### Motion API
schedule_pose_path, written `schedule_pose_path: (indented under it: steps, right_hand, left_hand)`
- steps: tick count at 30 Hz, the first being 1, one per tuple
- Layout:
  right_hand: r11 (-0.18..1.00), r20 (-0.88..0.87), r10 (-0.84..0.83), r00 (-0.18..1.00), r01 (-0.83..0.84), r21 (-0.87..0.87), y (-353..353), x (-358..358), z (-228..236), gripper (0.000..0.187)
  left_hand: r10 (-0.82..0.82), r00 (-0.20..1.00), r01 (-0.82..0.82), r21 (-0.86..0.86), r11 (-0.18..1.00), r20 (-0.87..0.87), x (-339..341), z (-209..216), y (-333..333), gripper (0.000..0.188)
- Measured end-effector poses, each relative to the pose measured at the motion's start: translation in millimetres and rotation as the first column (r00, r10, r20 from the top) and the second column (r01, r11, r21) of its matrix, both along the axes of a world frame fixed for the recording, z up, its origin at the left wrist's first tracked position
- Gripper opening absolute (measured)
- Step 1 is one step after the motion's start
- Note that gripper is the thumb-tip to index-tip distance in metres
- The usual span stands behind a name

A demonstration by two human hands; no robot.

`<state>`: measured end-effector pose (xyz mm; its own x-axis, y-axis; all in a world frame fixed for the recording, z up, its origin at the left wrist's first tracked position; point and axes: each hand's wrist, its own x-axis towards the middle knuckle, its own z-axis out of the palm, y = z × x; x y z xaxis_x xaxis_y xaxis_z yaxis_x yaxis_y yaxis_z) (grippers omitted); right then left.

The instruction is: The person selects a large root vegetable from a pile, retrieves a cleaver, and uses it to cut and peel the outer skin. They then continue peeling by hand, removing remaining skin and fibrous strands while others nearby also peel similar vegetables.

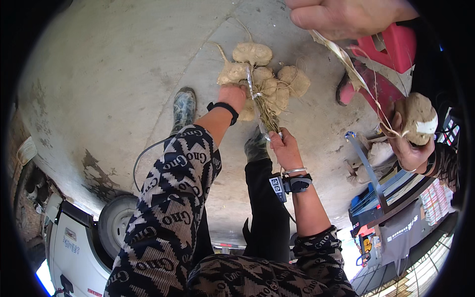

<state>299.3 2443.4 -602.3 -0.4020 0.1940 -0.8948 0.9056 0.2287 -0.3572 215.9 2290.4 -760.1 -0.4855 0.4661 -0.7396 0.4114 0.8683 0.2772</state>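
A bunch of tan, rounded jicamas (252, 53) with thin roots lies on the concrete floor in front of me. Their dry stems (267, 117) are gathered together and point toward me, with a narrow shiny strip (249, 76) running along them. My right hand (286, 147) is closed around the near end of the stems and strip. Among the jicamas, my left hand (232, 95) is curled down at the left of the bunch; its fingertips are hidden, so what it grips does not show.
At right, another person's hand (413, 152) holds a jicama (419, 116) with a pale bare patch; their other hand (341, 17) is above a long strip of peel (346, 62). A red plastic container (396, 49) stands nearby. A white vehicle (76, 247) is at lower left.
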Motion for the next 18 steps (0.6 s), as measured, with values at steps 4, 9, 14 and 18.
schedule_pose_path:
  steps: [4, 9, 14, 18]
  right_hand:
    - [0.999, -0.032, 0.012, 0.999, -0.013, -0.037, 11, 0, -3, 0.028]
    - [0.998, 0.040, 0.013, 0.999, -0.015, 0.067, 23, 10, -19, 0.028]
    - [0.999, 0.088, -0.035, 0.996, 0.032, 0.032, 38, 18, -40, 0.025]
    - [0.995, 0.120, -0.100, 0.988, 0.100, 0.008, 42, 18, -47, 0.025]
  left_hand:
    - [0.023, 0.997, -0.022, 0.016, 1.000, -0.073, 2, 4, 6, 0.022]
    - [0.061, 0.985, -0.061, 0.005, 0.998, -0.163, -3, 19, 15, 0.021]
    - [-0.029, 0.989, 0.033, 0.025, 0.999, -0.146, -21, 46, 20, 0.024]
    - [-0.170, 0.982, 0.165, -0.057, 0.985, -0.079, -31, 69, 46, 0.024]
